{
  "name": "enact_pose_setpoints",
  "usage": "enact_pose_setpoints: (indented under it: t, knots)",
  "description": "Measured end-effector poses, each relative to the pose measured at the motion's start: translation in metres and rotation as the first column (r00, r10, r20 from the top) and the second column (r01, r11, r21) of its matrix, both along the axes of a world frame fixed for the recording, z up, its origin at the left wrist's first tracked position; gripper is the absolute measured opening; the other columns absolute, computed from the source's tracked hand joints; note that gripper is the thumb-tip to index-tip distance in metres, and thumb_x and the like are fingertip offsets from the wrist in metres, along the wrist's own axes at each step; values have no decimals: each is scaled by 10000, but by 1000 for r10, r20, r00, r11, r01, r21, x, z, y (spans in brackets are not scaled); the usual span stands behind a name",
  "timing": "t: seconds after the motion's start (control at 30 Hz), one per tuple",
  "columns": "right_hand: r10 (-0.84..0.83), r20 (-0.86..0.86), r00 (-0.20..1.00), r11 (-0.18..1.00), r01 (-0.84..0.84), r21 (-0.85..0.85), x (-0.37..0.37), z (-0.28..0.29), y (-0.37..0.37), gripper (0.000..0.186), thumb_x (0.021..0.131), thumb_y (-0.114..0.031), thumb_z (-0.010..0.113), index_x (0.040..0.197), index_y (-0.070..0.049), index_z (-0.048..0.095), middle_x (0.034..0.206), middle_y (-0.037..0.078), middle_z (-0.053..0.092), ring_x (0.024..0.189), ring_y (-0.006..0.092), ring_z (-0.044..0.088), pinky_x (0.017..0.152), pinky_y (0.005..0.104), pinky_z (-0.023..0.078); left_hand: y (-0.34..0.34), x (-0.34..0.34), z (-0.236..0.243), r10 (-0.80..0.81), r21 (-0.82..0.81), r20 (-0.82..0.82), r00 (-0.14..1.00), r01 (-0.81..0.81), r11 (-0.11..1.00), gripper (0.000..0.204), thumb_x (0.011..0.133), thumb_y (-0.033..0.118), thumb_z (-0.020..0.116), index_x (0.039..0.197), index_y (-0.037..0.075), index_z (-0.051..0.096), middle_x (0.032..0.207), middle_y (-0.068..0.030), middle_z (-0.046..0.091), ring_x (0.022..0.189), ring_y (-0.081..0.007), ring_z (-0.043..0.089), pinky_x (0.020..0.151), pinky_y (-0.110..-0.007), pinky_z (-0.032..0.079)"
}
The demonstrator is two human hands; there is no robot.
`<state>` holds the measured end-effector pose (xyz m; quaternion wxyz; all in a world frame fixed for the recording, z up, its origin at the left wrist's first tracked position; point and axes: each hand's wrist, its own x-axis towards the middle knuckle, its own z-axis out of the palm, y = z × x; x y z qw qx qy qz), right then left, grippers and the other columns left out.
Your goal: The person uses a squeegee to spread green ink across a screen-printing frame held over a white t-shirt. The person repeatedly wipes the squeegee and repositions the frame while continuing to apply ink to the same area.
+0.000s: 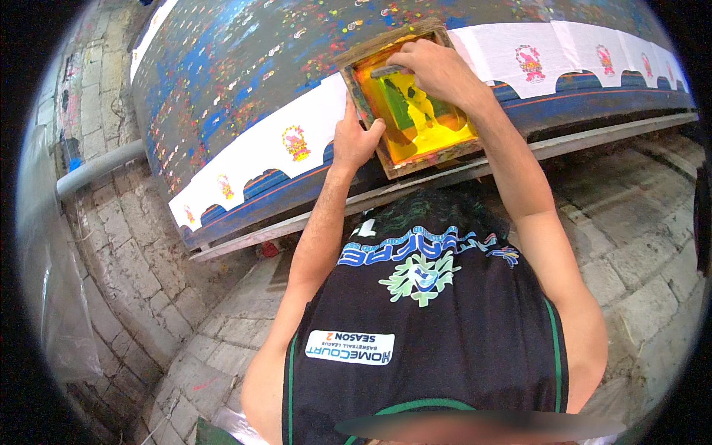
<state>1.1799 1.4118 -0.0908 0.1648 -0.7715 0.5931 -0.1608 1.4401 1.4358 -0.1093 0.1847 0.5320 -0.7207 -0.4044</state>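
A wooden screen-printing frame (437,162) lies on the table over the white printed cloth. Thick yellow ink (439,139) is pooled at its near end and smeared up the mesh, where a green patch shows. My left hand (357,139) grips the frame's left side, thumb over the rim and index finger stretched along the outside. Inside the far part of the frame, my right hand (434,68) is closed on a squeegee (387,71); only its left end shows, the rest being covered by my fingers.
White cloth pieces (256,159) with scalloped edges and pink-and-yellow prints run along the paint-spotted table (245,81) on both sides. A rail (593,142) borders its near edge. A grey pipe (100,169) and plastic sheeting (55,282) stand at left, above brick paving (133,297).
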Motion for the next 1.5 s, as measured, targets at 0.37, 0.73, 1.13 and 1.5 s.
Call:
enact_pose_setpoints:
  t: [0.37, 0.73, 1.13, 1.5]
  knots:
    - [134, 101, 986, 978, -147, 146, -23, 14, 127, 458, 865, 41, 674, 1277, -115, 800, 1270, 131, 778, 1218, 356, 725, 1054, 470, 593, 4, -26, -14, -7, -5, 53, 999, 7, 1000, 1076, 886, 334, 731, 1703, -146, 220, 950, -257, 800, 853, -444, 807, 788, -515, 648]
    - [-81, 87, 993, 994, 75, 78, -64, -3, 3, 489, 918, 116, 612, 1345, -68, 765, 1265, 171, 779, 1141, 346, 742, 1024, 443, 603, 2, -43, -22, -32, 27, 51, 998, 31, 999, 1123, 893, 370, 733, 1692, -187, 172, 807, -217, 775, 718, -416, 783, 663, -499, 629]
    - [-166, 51, 985, 983, 161, 93, -37, 7, 165, 479, 894, 100, 624, 1315, -70, 778, 1307, 150, 760, 1260, 371, 705, 1092, 470, 579, 9, -45, -29, -38, 48, 75, 996, 35, 998, 1140, 905, 392, 744, 1709, -164, 156, 740, -193, 749, 687, -408, 773, 648, -510, 616]
    - [-54, 134, 990, 998, 55, -4, -19, 15, 153, 445, 881, 37, 657, 1271, -119, 803, 1270, 93, 770, 1200, 325, 706, 1058, 462, 557, 7, -14, 11, 42, 21, 120, 992, -45, 999, 1034, 922, 228, 756, 1733, -80, 194, 983, -269, 813, 874, -457, 811, 762, -521, 645]
